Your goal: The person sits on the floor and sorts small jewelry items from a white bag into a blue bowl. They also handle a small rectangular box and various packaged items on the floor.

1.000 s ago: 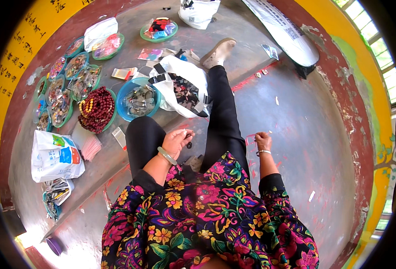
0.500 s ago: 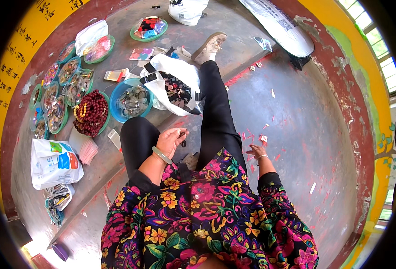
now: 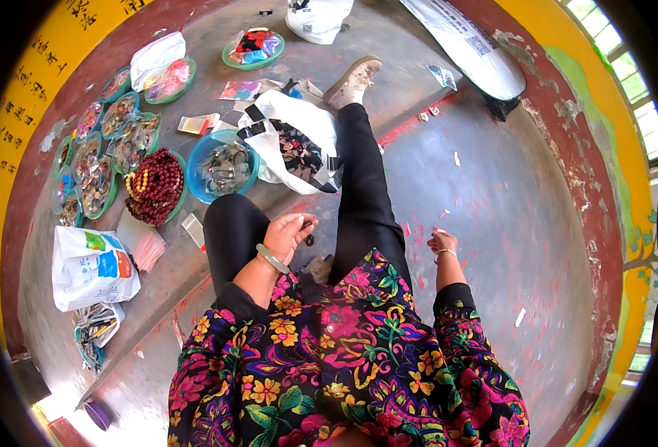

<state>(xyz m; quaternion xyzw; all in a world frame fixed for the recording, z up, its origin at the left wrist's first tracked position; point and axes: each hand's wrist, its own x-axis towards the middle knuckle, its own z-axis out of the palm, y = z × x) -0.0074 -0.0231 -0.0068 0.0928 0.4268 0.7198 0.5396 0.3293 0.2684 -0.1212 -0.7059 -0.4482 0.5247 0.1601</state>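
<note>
My left hand [image 3: 286,235] pinches one small dark bead piece [image 3: 309,240] between my two black-trousered knees, dangling downward. My right hand [image 3: 443,242] hovers over the floor, its grip unclear. One blue bowl [image 3: 198,160] sits beside the heap of red beads [image 3: 154,186].

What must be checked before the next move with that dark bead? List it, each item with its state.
1. Left hand grip on the dark bead: ok, the fingers are pinched and the bead hangs just below them.
2. Right hand empty: cannot tell, its fingers are curled.
3. Blue bowl within left reach: probably ok, it sits beside the left knee.
4. Red-brown beads heaped on their green plate: ok.
5. White bag open: ok, dark contents show.
</note>
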